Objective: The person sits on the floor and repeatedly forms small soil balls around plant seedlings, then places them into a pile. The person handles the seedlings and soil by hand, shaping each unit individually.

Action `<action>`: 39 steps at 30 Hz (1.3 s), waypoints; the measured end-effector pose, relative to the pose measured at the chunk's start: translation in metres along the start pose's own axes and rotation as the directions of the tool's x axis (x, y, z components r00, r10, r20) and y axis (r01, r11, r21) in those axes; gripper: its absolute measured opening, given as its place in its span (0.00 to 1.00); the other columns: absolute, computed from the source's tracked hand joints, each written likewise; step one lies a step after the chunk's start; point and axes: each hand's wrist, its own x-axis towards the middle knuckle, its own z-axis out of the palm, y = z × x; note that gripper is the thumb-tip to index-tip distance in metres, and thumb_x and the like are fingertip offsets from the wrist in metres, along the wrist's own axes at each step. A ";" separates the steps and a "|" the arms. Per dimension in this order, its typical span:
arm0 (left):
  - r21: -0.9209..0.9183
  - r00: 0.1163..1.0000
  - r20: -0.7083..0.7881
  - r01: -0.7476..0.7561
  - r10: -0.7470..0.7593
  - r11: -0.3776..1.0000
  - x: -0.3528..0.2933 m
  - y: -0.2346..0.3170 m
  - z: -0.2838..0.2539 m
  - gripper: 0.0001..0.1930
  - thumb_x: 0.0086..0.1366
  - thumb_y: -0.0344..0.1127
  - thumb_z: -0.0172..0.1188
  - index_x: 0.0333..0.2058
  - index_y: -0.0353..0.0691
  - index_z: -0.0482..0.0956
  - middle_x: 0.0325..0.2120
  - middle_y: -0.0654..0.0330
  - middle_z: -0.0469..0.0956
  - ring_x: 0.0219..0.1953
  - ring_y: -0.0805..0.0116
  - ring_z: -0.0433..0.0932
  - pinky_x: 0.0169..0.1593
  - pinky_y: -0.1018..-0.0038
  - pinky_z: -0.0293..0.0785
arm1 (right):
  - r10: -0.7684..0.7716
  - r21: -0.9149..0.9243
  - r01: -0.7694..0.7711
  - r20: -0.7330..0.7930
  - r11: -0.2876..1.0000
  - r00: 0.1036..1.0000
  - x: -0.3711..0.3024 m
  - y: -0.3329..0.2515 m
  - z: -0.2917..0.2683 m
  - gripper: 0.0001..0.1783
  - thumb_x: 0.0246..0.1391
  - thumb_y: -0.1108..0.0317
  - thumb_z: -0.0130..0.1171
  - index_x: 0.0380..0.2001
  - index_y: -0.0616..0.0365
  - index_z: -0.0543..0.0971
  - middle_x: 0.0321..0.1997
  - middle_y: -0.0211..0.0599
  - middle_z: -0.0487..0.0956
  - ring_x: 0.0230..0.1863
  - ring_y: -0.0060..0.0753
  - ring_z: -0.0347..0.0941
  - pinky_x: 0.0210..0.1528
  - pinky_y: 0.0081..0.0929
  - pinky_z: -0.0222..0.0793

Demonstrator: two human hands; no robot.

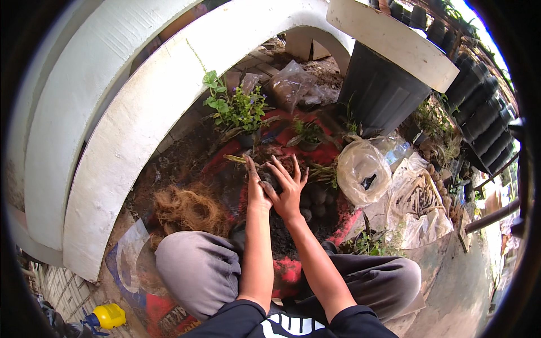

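Between my palms is a dark clump of soil (268, 177), partly hidden by my fingers. My left hand (256, 186) presses its left side, with the fingers pointing away from me. On the other side, my right hand (288, 194) curves around it with fingers spread. A yellowish leaf (235, 159) sticks out just left of my left fingertips; I cannot tell what it is attached to. Several dark round balls (316, 198) lie right of my right hand. Loose dark soil (282, 239) covers the red sheet (288, 270) below my wrists.
Brown coconut fibre (191, 208) lies to the left. Beyond my hands stand a leafy plant (236, 107) and a small potted plant (309, 135). A clear plastic bag (363, 172) is at right, near a large black pot (380, 87). White curved structures (146, 101) rise at left; a yellow bottle (110, 316) lies lower left.
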 end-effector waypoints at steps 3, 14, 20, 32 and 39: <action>0.011 0.998 0.047 0.032 -0.033 0.999 0.003 -0.001 -0.002 0.38 0.68 0.67 0.51 0.59 0.36 0.65 0.51 0.52 0.74 0.49 0.63 0.79 0.51 0.64 0.80 | 0.039 0.107 -0.031 -0.067 0.994 0.997 -0.005 0.003 0.006 0.25 0.52 0.46 0.65 0.52 0.42 0.83 0.75 0.43 0.58 0.78 0.54 0.45 0.71 0.71 0.27; 0.278 0.993 -0.013 0.119 -0.120 0.953 0.002 0.008 -0.001 0.33 0.69 0.61 0.53 0.60 0.39 0.70 0.53 0.58 0.75 0.52 0.65 0.76 0.55 0.66 0.76 | 0.359 0.824 -0.334 0.173 0.457 0.917 0.016 -0.001 -0.001 0.39 0.52 0.56 0.71 0.66 0.49 0.69 0.76 0.50 0.53 0.73 0.48 0.57 0.69 0.48 0.58; -0.070 0.995 0.054 0.091 -0.087 0.993 -0.002 0.009 -0.009 0.40 0.67 0.70 0.48 0.67 0.47 0.61 0.57 0.56 0.72 0.54 0.65 0.76 0.52 0.68 0.78 | -0.115 -0.022 0.118 0.107 0.993 0.987 0.008 -0.009 -0.008 0.35 0.52 0.54 0.68 0.64 0.42 0.72 0.72 0.29 0.65 0.77 0.51 0.47 0.72 0.72 0.24; 0.278 0.995 -0.102 0.047 -0.019 0.959 -0.002 0.013 0.011 0.45 0.64 0.75 0.44 0.60 0.38 0.67 0.49 0.58 0.75 0.50 0.65 0.76 0.51 0.69 0.76 | -0.010 0.235 0.000 0.040 0.972 0.999 0.002 0.004 -0.005 0.20 0.61 0.63 0.55 0.56 0.47 0.78 0.65 0.32 0.74 0.76 0.49 0.50 0.73 0.63 0.20; 0.417 0.985 -0.134 0.159 -0.112 0.895 -0.018 -0.010 0.048 0.47 0.66 0.76 0.37 0.61 0.34 0.66 0.47 0.59 0.75 0.51 0.72 0.73 0.55 0.73 0.73 | -0.047 0.137 0.097 -0.332 0.986 0.942 0.015 0.008 -0.019 0.07 0.53 0.65 0.59 0.34 0.50 0.84 0.42 0.27 0.84 0.59 0.41 0.73 0.70 0.52 0.40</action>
